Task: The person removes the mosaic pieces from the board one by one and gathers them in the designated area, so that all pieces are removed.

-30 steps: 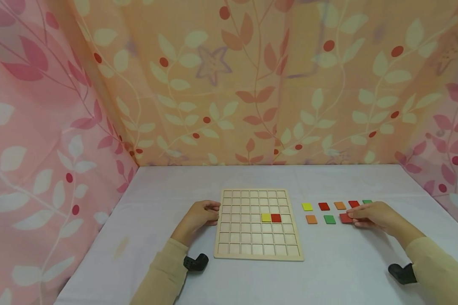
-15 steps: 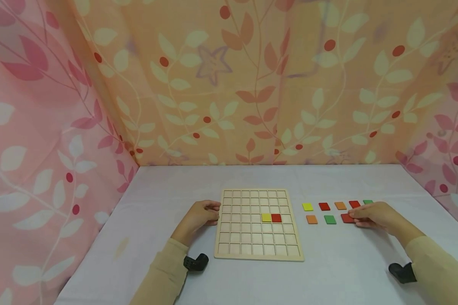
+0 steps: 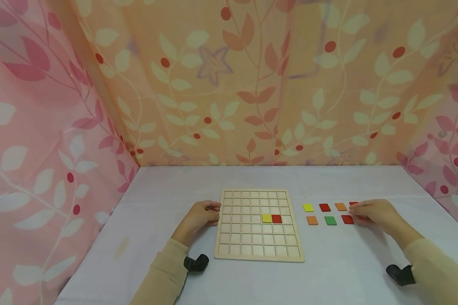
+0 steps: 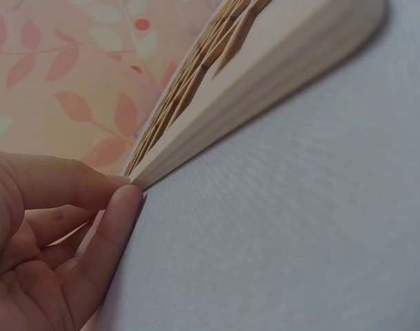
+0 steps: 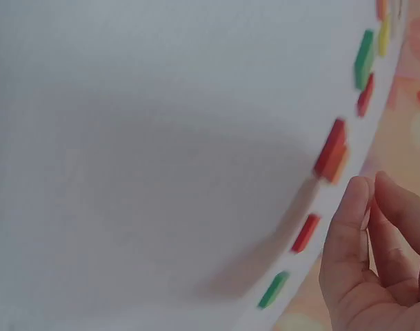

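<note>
A pale wooden grid board lies on the white-covered table. One yellow tile and one red tile sit side by side in its cells. My left hand holds the board's left edge; the left wrist view shows thumb and index fingertips meeting at the board's rim. Over to the right, my right hand hovers by the front-row red tile. Its thumb and fingertips are close together with nothing between them, apart from the tiles in the right wrist view.
Two rows of loose tiles lie right of the board: yellow, red and orange behind, orange and green in front. My right hand hides part of the back row. Flowered curtains enclose the table.
My right hand has let go of the front-row red tile and risen slightly, leaving it on the table. My left hand has stayed at the board's edge.
</note>
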`<action>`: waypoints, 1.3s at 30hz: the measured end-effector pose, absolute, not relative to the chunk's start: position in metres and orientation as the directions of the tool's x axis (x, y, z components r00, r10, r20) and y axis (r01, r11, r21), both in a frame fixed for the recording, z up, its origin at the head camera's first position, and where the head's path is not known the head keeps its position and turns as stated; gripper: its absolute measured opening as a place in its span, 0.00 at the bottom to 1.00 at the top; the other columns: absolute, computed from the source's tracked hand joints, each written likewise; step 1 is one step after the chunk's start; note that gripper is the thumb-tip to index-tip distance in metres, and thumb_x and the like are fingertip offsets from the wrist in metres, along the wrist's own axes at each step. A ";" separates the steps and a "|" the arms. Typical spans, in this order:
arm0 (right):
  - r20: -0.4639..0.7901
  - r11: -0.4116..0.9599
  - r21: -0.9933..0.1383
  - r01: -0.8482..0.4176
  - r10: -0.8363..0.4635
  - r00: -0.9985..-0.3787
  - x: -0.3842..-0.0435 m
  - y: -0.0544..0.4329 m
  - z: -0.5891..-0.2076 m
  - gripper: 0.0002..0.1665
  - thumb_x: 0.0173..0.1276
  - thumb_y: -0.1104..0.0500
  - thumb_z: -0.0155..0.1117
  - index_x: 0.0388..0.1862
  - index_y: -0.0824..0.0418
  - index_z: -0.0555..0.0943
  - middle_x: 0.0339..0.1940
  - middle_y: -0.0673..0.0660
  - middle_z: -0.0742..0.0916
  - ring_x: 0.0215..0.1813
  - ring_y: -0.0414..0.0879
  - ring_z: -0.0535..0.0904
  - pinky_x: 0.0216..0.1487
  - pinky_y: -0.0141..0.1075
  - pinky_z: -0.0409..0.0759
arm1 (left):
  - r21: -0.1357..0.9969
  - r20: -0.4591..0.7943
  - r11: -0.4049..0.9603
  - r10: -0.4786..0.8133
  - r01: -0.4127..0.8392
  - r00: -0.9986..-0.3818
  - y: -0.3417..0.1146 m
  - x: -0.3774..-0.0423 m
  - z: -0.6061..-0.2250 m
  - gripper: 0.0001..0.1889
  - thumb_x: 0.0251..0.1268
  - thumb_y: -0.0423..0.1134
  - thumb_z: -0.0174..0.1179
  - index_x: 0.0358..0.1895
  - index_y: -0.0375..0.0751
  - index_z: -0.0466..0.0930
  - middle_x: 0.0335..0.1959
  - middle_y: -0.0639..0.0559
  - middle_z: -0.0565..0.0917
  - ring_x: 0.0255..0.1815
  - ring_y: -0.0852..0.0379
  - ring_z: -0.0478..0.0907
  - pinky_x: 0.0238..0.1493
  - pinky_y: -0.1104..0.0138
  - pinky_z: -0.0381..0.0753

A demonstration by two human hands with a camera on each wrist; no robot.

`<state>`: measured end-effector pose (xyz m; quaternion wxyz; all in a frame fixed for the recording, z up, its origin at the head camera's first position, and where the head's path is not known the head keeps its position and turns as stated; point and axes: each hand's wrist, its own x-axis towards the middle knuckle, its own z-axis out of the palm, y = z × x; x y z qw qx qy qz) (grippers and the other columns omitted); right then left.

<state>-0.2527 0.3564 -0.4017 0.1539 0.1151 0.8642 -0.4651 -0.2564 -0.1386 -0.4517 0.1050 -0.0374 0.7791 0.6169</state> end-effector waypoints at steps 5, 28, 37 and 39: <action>-0.321 0.538 -0.794 0.282 0.022 -0.947 -0.249 0.330 -0.394 0.31 0.71 0.53 0.65 0.61 0.78 0.75 0.37 0.52 0.90 0.34 0.38 0.85 0.40 0.30 0.87 | 0.952 -0.208 0.242 0.066 -0.187 -0.976 -0.138 -0.256 -0.452 0.21 0.57 0.20 0.60 0.57 0.29 0.79 0.44 0.41 0.81 0.34 0.60 0.79 0.32 0.71 0.85; -0.319 0.489 -0.842 0.227 -0.112 -0.941 -0.254 0.229 -0.401 0.22 0.69 0.59 0.66 0.55 0.74 0.81 0.39 0.57 0.90 0.33 0.40 0.85 0.40 0.31 0.87 | 0.949 -0.220 0.247 0.065 -0.198 -0.973 -0.139 -0.257 -0.452 0.22 0.57 0.20 0.59 0.58 0.29 0.79 0.44 0.42 0.80 0.35 0.59 0.78 0.33 0.71 0.85; -0.344 0.439 -0.864 0.247 -0.156 -0.926 -0.255 0.205 -0.404 0.21 0.66 0.60 0.69 0.54 0.72 0.83 0.34 0.54 0.90 0.30 0.38 0.85 0.37 0.29 0.86 | 0.950 -0.212 0.247 0.066 -0.190 -0.975 -0.139 -0.255 -0.451 0.22 0.57 0.21 0.60 0.58 0.28 0.78 0.45 0.41 0.80 0.36 0.58 0.79 0.33 0.70 0.85; -0.354 0.405 -0.877 0.259 -0.180 -0.917 -0.255 0.200 -0.404 0.22 0.66 0.60 0.69 0.54 0.72 0.82 0.34 0.53 0.90 0.30 0.39 0.85 0.37 0.29 0.86 | 0.950 -0.212 0.247 0.066 -0.190 -0.975 -0.139 -0.255 -0.452 0.22 0.57 0.21 0.60 0.58 0.29 0.79 0.45 0.41 0.80 0.36 0.58 0.79 0.33 0.70 0.86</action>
